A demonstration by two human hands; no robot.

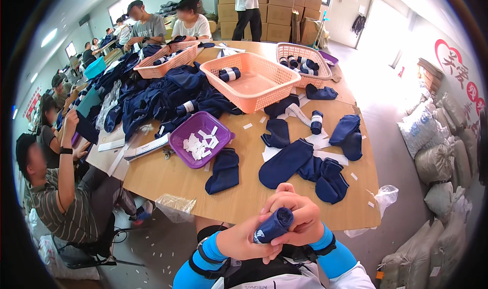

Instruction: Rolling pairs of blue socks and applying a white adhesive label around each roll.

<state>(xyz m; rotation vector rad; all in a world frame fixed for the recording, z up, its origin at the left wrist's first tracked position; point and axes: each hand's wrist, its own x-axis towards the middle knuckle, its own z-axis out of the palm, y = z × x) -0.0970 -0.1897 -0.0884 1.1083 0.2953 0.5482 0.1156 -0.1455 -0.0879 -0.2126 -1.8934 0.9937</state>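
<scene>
Below the near edge of the bench (254, 202), I have both hands closed around a rolled navy sock bundle (274, 225). My left hand (239, 240) wraps it from underneath with the fingers curled shut, and my right hand (300, 215) clamps over the top and far side, so only the rolled end with a pale band shows between them. Both forearms wear bright blue sleeves with dark straps.

On the wooden bench just beyond my hands lie loose navy socks (287, 162), some flat, some in small heaps, with small white paper labels scattered among them. A purple tray (223, 136) holding more white labels sits left of centre, with a folded pair of navy socks (223, 171) just in front of it. Behind it stands a large orange basket (277, 93) with one banded roll (230, 74) inside. Two more orange baskets sit further back with rolled socks in them, and a heap of navy garments (152, 95) covers the left of the bench. Other people sit along the left side.
</scene>
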